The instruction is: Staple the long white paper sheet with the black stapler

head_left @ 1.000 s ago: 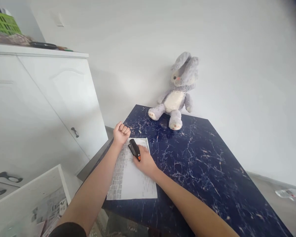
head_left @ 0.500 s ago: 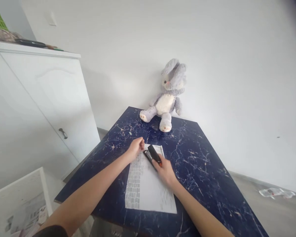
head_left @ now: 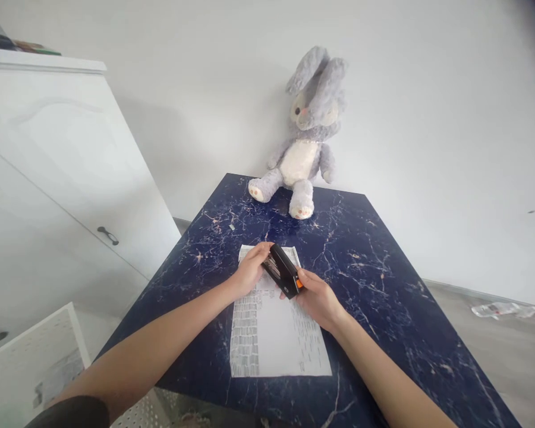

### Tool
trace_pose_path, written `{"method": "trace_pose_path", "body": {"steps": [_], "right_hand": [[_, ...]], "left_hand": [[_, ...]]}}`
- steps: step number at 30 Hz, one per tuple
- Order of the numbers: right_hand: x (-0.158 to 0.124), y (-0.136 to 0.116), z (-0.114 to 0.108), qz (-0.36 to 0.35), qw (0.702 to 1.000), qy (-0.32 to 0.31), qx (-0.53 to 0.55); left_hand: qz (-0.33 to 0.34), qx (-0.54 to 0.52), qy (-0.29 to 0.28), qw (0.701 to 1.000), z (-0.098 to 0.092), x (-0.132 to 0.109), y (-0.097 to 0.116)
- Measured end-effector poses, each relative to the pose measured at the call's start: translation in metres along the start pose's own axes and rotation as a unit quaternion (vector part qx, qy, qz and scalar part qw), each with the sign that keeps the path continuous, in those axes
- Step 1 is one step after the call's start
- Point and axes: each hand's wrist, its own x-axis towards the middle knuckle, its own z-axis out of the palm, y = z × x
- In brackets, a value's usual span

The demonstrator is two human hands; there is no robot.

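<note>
With curled fingers, the left hand (head_left: 248, 272) holds the far end of the black stapler (head_left: 284, 268); the right hand (head_left: 320, 298) grips its near end, above the paper (head_left: 288, 351).

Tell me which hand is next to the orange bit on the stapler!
The right hand. It holds the black stapler at the orange bit, while the left hand touches the opposite end.

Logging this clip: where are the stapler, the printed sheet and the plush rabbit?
Black stapler (head_left: 287, 274), head view: its black body.
Printed sheet (head_left: 277, 339), head view: its white middle.
Plush rabbit (head_left: 299, 161), head view: its pale belly.
</note>
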Motion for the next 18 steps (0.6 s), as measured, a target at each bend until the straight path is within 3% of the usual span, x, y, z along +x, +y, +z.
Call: {"method": "trace_pose_path", "body": {"steps": [6,9,13,16,18], "right_hand": [[0.0067,0.0070,-0.0063,-0.029,0.999,-0.028,0.013],[0.0086,0.0069,-0.0061,-0.027,1.000,-0.014,-0.010],[0.0064,0.0034,-0.0022,-0.006,0.999,-0.019,-0.040],[0.0024,0.0026,-0.0019,-0.056,0.983,0.008,-0.173],[-0.0004,0.0044,-0.0022,-0.142,0.927,0.077,-0.339]], "left_hand": [[0.020,-0.068,0.039,0.997,-0.0072,0.0065,0.0010],[0.019,-0.090,0.058,0.994,-0.0070,0.0063,0.0007],[0.013,-0.068,0.034,0.997,-0.0036,0.0026,0.0003],[0.000,-0.075,0.030,0.997,-0.0027,0.0016,0.0001],[-0.012,-0.092,0.033,0.995,-0.0037,0.0026,-0.0005]]}}
